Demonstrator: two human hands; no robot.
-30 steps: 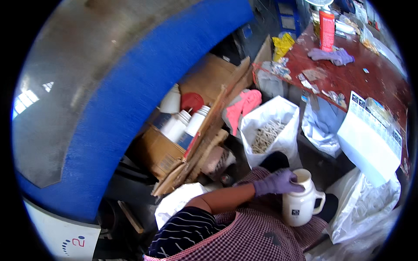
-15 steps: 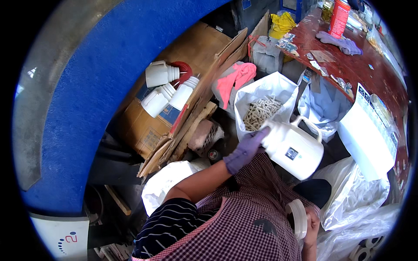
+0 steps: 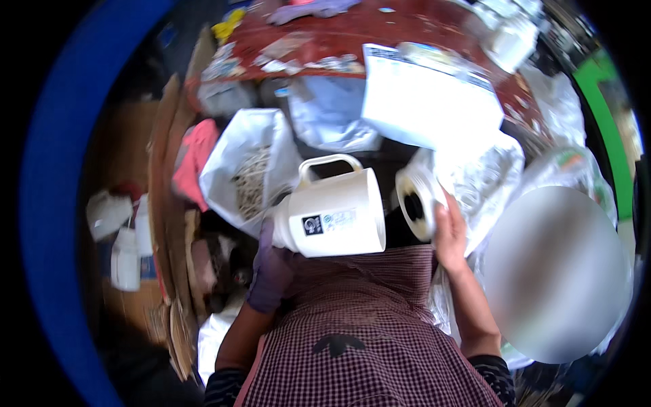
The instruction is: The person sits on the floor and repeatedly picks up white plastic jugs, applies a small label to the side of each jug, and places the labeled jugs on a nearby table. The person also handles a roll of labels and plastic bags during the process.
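Lifted and tipped sideways since a moment ago, the white jug [image 3: 333, 216] now lies level above the checked apron [image 3: 369, 319], its base gripped by the gloved left hand [image 3: 271, 268]. Right hand [image 3: 450, 234] clasps a white lid [image 3: 416, 202] beside it. Beyond sits the red tabletop [image 3: 380, 34].

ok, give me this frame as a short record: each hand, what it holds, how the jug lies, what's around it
left hand: in a purple glove, gripping the white jug at its narrow end
right hand: bare, holding a white round lid, dark inside
jug pose: lying on its side, handle upward in the picture
jug and lid: apart, lid to the right of the jug's wide end
behind jug: white bag of pale scraps, pink cloth, cardboard
far: red table with a white sheet
below: checked apron
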